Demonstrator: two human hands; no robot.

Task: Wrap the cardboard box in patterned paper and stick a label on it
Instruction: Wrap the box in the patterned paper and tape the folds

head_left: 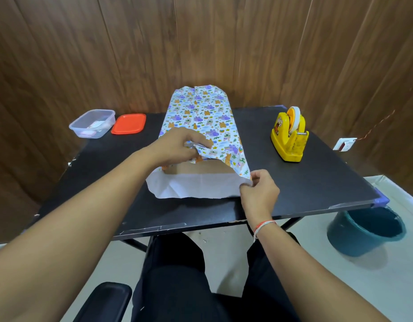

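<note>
Two hands pinch the patterned paper [200, 117]: left hand [177, 145] top flap, right hand [258, 187] corner; tug unevenly and it tears, baring the cardboard box [196, 168] between them.

Patterned paper [202, 112] hides most of my cardboard box [196, 168]; only its near end shows. The clear container's [93, 123] contents are too blurred to identify.

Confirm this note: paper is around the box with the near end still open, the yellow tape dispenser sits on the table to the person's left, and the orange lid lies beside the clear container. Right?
One detail is wrong. The head view shows the yellow tape dispenser on the table to the person's right, not left. The rest holds: paper is around the box with its near end open, and the orange lid lies beside the clear container.
</note>
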